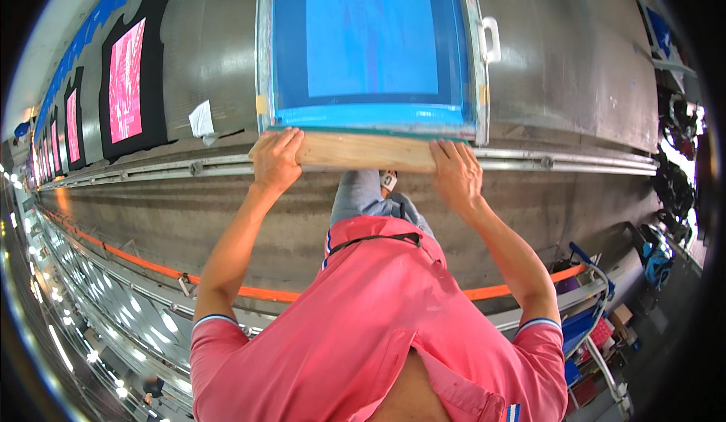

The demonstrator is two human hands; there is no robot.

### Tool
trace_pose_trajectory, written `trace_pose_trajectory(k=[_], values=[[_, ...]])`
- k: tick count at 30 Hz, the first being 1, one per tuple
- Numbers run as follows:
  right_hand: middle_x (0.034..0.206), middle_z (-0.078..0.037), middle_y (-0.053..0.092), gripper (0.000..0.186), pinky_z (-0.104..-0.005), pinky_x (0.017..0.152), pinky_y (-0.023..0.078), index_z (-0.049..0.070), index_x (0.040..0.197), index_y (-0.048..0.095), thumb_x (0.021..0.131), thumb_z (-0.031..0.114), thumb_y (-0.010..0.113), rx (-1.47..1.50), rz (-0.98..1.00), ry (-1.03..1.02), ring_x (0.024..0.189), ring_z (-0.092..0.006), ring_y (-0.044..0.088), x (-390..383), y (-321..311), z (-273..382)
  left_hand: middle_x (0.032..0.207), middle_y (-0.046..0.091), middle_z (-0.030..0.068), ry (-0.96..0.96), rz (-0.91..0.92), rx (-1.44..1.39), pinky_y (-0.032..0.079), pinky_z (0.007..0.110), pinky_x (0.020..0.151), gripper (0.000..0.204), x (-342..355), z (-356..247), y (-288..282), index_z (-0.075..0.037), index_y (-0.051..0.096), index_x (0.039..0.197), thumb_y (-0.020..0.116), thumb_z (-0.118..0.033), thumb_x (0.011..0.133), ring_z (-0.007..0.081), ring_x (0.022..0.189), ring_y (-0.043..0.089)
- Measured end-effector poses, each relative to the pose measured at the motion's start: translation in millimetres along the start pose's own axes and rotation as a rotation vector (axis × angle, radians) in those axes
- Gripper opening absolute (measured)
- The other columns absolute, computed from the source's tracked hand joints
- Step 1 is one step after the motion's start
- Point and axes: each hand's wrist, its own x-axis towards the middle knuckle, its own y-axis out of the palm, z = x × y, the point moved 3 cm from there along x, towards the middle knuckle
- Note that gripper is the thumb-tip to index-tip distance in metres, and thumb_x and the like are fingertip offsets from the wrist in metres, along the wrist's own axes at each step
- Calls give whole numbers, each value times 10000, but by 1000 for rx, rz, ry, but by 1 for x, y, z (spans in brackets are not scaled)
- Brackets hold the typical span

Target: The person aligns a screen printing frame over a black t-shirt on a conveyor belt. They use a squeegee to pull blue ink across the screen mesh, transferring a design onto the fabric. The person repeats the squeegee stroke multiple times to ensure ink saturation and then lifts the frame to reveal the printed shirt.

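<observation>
While the left hand (277, 161) and right hand (458, 171) grasp opposite ends of the wooden squeegee (367, 151) at the blue printing screen's (370, 36) near edge, equal pressure should keep its green blade (378, 132) level.

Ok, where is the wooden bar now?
In the head view, the wooden bar is just above centre, its ends held by the left hand and right hand, at the near edge of the blue screen.

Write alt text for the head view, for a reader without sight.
The left hand and right hand grip a wooden squeegee at the near edge of a blue screen on a metal table. Black cloths with pink prints lie to the left.
</observation>
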Motion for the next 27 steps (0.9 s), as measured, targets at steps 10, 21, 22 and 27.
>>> trace_pose_trajectory(k=[10, 21, 22, 27], values=[[1080, -139, 718, 363, -477, 850, 580, 153, 1163, 730, 858, 98, 542, -242, 277, 60, 1030, -341, 686, 382, -59, -138, 838, 730, 154, -265, 250, 88, 565, 494, 723, 197, 358, 136, 14, -172, 782, 869, 629, -139, 751, 376, 809, 709], [1147, -119, 699, 380, -476, 884, 565, 134, 1167, 720, 824, 93, 562, -323, 142, -103, 1045, -342, 685, 576, -34, -234, 879, 731, 172, -228, 314, 223, 549, 493, 793, 328, 540, 220, 52, -189, 783, 1026, 624, -152, 741, 371, 864, 705], [1061, -131, 705, 307, -485, 843, 557, 124, 1052, 725, 785, 97, 578, -328, 134, -70, 997, -356, 686, 582, -35, -235, 854, 727, 166, -157, 247, 260, 548, 493, 785, 330, 538, 218, 50, -190, 781, 1022, 626, -163, 732, 368, 844, 701], [902, -157, 725, 171, -495, 767, 549, 101, 821, 733, 700, 111, 611, -300, 145, -39, 915, -387, 691, 521, -34, -186, 883, 740, 121, -236, 258, 303, 551, 489, 783, 357, 487, 211, 53, -233, 780, 1053, 623, -177, 738, 363, 848, 703]])
